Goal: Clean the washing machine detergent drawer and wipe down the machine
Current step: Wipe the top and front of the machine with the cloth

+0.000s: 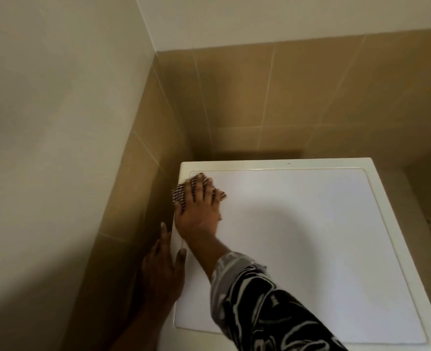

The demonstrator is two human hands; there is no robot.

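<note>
From the head camera, the right hand (196, 211) lies flat with fingers spread, pressing a striped cloth (184, 196) onto the far left corner of the washing machine top (310, 236). Nearer than that hand, the left hand (161, 269) rests open along the machine's left edge, thumb on the top, fingers extended beside the tan tiled wall (133, 198). A patterned sleeve (260, 300) covers the right forearm.
</note>
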